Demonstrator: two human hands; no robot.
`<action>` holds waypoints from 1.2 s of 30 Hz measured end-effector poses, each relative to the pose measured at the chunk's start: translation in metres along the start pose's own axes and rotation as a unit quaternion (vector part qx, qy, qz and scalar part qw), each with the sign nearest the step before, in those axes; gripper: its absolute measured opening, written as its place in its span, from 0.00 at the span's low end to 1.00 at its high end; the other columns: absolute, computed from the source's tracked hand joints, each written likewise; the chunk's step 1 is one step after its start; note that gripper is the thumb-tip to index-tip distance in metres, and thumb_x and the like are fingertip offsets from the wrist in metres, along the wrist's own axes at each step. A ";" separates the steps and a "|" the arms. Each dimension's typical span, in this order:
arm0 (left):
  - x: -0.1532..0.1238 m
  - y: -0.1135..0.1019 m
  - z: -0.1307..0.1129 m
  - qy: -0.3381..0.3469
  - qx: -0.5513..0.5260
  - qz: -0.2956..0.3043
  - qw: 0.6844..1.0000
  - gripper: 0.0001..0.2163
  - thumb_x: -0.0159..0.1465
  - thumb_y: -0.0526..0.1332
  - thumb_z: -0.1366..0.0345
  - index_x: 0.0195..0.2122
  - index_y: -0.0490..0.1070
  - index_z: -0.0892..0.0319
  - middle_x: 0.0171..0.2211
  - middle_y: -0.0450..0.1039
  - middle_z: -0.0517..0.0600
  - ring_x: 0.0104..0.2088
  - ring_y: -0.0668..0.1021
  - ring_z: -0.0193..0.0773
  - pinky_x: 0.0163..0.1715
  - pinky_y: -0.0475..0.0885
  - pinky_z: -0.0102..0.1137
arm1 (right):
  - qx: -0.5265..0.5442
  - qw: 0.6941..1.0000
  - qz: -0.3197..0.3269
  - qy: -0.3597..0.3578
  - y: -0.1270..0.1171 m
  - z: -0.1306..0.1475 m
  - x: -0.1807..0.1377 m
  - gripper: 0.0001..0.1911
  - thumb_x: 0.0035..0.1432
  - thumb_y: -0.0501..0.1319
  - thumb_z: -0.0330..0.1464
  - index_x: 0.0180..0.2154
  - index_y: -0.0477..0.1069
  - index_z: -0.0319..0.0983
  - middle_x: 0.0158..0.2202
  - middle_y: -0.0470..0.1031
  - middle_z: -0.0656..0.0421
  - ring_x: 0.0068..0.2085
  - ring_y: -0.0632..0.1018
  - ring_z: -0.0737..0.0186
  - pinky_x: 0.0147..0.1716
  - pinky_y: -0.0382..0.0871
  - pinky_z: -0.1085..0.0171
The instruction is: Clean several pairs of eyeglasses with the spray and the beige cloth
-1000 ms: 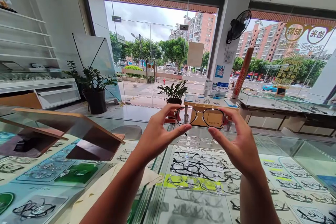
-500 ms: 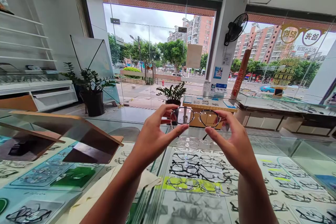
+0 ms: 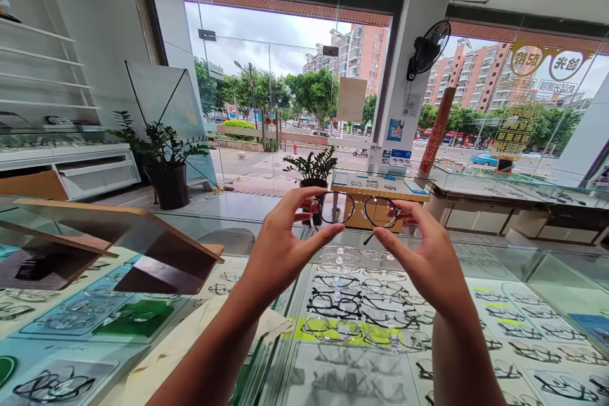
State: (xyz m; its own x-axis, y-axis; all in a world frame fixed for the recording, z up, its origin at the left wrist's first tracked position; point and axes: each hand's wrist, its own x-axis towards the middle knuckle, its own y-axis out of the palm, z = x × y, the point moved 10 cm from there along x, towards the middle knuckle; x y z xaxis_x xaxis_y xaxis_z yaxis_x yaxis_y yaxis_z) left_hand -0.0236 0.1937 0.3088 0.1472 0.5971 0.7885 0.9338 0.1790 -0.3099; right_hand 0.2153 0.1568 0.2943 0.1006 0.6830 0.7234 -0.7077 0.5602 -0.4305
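I hold a pair of thin dark-framed glasses point(image 3: 358, 209) up at arm's length, lenses facing me. My left hand point(image 3: 280, 247) pinches the left lens rim between thumb and fingers. My right hand point(image 3: 423, 257) grips the right end of the frame the same way. The glasses hang above a glass display counter point(image 3: 523, 266) that holds rows of several spectacle frames point(image 3: 352, 304) under the pane.
A tilted wooden-edged mirror point(image 3: 118, 241) stands on the counter at the left. Two potted plants point(image 3: 166, 158) sit on the floor by the glass shopfront. Another display counter point(image 3: 499, 190) runs along the right window, with a wall fan point(image 3: 428, 47) above it. White shelves point(image 3: 47, 101) line the left wall.
The glasses have shifted slightly right and turned a little in my hands, the right lens now looking narrower. My hands stay on both ends of the frame.
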 end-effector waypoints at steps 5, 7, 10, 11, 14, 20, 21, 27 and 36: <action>0.000 0.000 0.000 0.004 0.000 -0.004 1.000 0.22 0.63 0.73 0.53 0.56 0.74 0.49 0.54 0.77 0.53 0.49 0.80 0.43 0.50 0.81 0.41 | 0.003 1.000 -0.007 0.014 -0.001 -0.002 0.000 0.29 0.61 0.68 0.53 0.56 0.74 0.44 0.54 0.81 0.50 0.52 0.81 0.45 0.54 0.74 0.42; 0.000 0.000 0.002 -0.004 -0.003 -0.004 1.000 0.22 0.63 0.73 0.53 0.56 0.74 0.49 0.54 0.76 0.53 0.49 0.79 0.43 0.50 0.81 0.41 | 0.002 1.000 -0.008 0.015 -0.002 -0.002 0.000 0.28 0.60 0.69 0.53 0.55 0.74 0.44 0.53 0.81 0.50 0.51 0.81 0.46 0.53 0.75 0.43; 0.001 0.001 0.006 -0.012 -0.015 -0.002 1.000 0.22 0.63 0.73 0.53 0.56 0.74 0.50 0.54 0.75 0.53 0.49 0.79 0.42 0.51 0.81 0.41 | 0.006 1.000 -0.013 0.006 -0.003 0.000 0.001 0.27 0.60 0.69 0.53 0.53 0.74 0.44 0.52 0.81 0.51 0.50 0.80 0.47 0.52 0.75 0.45; 0.001 0.002 0.007 -0.015 -0.019 -0.001 1.000 0.22 0.63 0.73 0.52 0.56 0.74 0.50 0.54 0.75 0.53 0.49 0.78 0.42 0.52 0.80 0.42 | 0.008 1.000 -0.016 0.003 -0.004 0.001 0.001 0.27 0.60 0.69 0.52 0.53 0.74 0.44 0.52 0.81 0.51 0.50 0.80 0.47 0.52 0.75 0.45; 0.002 0.005 0.013 -0.026 -0.030 0.005 0.999 0.22 0.63 0.73 0.52 0.56 0.74 0.50 0.55 0.75 0.53 0.49 0.78 0.41 0.52 0.80 0.42 | 0.012 1.000 -0.024 -0.006 -0.005 0.002 0.001 0.26 0.60 0.70 0.52 0.53 0.74 0.44 0.52 0.80 0.51 0.49 0.80 0.47 0.51 0.74 0.45; 0.003 0.006 0.015 -0.025 -0.036 0.006 0.999 0.23 0.63 0.73 0.52 0.57 0.75 0.49 0.56 0.75 0.53 0.51 0.78 0.43 0.52 0.80 0.42 | 0.014 0.999 -0.028 -0.020 -0.006 0.006 0.001 0.24 0.61 0.70 0.51 0.52 0.74 0.44 0.51 0.80 0.51 0.50 0.80 0.47 0.51 0.74 0.44; 0.003 0.006 0.015 -0.025 -0.032 0.005 0.999 0.23 0.62 0.74 0.52 0.57 0.75 0.48 0.55 0.75 0.53 0.50 0.78 0.43 0.51 0.80 0.42 | 0.015 0.999 -0.028 -0.021 -0.006 0.007 0.002 0.25 0.61 0.70 0.51 0.52 0.74 0.44 0.51 0.80 0.51 0.50 0.80 0.47 0.52 0.74 0.44; 0.002 0.004 0.012 -0.015 -0.004 -0.003 1.000 0.23 0.63 0.73 0.52 0.57 0.74 0.48 0.56 0.75 0.53 0.49 0.78 0.43 0.53 0.78 0.43 | 0.009 0.999 -0.030 -0.031 -0.007 0.007 0.002 0.24 0.61 0.69 0.51 0.52 0.74 0.44 0.52 0.79 0.51 0.51 0.80 0.46 0.52 0.75 0.44; -0.003 0.002 -0.006 0.013 0.057 -0.048 0.997 0.24 0.63 0.73 0.52 0.59 0.73 0.48 0.51 0.73 0.52 0.49 0.76 0.45 0.53 0.75 0.42 | 0.010 0.999 -0.027 -0.024 -0.007 0.002 0.005 0.26 0.61 0.70 0.50 0.55 0.74 0.44 0.53 0.77 0.51 0.50 0.80 0.48 0.54 0.75 0.43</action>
State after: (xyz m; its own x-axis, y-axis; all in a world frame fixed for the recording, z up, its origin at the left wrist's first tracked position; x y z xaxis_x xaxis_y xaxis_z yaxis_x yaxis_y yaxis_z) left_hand -0.0205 0.1872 0.3091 0.0689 0.5524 0.8307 0.9014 0.3224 -0.2892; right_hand 0.2197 0.1551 0.3021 0.1063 0.6289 0.7702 -0.7159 0.5860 -0.3796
